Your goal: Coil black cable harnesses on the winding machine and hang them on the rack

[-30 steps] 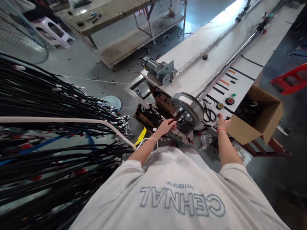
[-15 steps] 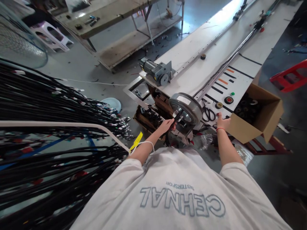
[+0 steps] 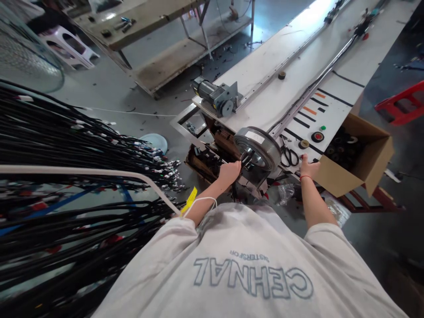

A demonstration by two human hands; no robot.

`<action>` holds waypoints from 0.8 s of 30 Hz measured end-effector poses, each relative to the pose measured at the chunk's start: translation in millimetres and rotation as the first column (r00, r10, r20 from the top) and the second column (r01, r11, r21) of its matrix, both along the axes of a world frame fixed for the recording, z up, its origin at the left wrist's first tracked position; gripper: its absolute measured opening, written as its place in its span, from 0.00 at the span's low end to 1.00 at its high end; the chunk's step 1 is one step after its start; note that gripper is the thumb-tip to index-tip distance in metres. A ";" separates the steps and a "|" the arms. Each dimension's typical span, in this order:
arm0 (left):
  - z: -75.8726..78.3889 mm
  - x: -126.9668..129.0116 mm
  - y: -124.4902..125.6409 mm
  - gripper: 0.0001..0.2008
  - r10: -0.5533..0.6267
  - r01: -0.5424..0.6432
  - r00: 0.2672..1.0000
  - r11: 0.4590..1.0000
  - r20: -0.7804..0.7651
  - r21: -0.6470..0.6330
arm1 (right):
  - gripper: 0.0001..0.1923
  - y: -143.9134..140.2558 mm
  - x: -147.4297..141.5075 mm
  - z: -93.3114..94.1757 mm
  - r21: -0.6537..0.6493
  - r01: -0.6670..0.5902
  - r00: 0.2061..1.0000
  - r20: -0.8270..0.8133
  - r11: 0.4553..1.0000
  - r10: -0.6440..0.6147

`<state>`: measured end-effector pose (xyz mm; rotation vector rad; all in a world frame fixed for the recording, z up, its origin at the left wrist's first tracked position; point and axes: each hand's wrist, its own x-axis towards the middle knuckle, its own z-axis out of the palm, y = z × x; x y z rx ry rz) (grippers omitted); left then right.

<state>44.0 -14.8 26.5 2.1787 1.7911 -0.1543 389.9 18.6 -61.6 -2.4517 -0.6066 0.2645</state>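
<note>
My left hand is closed around a black cable bundle at the open middle of a round grey drum. The drum stands at the near end of a long white bench, and the cables run on from it along a metal rail. At the bench's front edge rests my right hand, thumb stretched out on the top and apart from the fingers, which are partly hidden. It holds nothing that I can see. Black-handled scissors and a tape roll lie just beyond it.
Many black cables with small connectors hang at my left. A cardboard box of dark rolls stands at the right, with a red stool behind. A motor sits at the bench's left corner; a worktable stands beyond.
My left hand has turned and closed more fully round the cables, slightly nearer the drum's middle. My right hand stays at the bench edge. The view has shifted slightly.
</note>
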 end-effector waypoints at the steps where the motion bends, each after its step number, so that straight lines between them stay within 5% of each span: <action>1: 2.8 -1.0 1.6 0.25 -0.005 0.005 1.000 1.000 0.004 -0.010 | 0.35 0.1 -0.5 0.7 -0.006 0.000 1.000 -0.004 1.000 0.000; 9: 9.9 6.5 7.0 0.22 -0.039 0.038 0.998 0.999 0.043 0.019 | 0.37 0.0 -4.8 9.2 -0.086 -0.004 1.000 -0.009 0.996 0.003; 14: -3.8 -3.5 21.1 0.18 0.039 -0.027 0.947 0.999 0.318 -0.041 | 0.36 0.0 -4.0 8.4 -0.065 0.000 1.000 -0.016 0.998 -0.001; 18: -26.1 -20.8 37.3 0.18 0.255 -0.001 0.737 0.927 0.626 -0.375 | 0.35 0.4 -3.6 5.9 -0.043 0.020 1.000 -0.010 0.999 -0.021; 21: -42.5 -28.4 43.4 0.15 0.495 0.036 0.545 0.792 0.677 -0.609 | 0.35 0.7 -3.8 5.7 -0.017 0.025 1.000 -0.006 1.000 -0.025; 24: -54.4 -28.8 42.0 0.15 0.612 0.084 0.412 0.712 0.675 -0.697 | 0.35 1.0 -4.6 7.5 -0.045 0.018 1.000 0.001 0.999 -0.018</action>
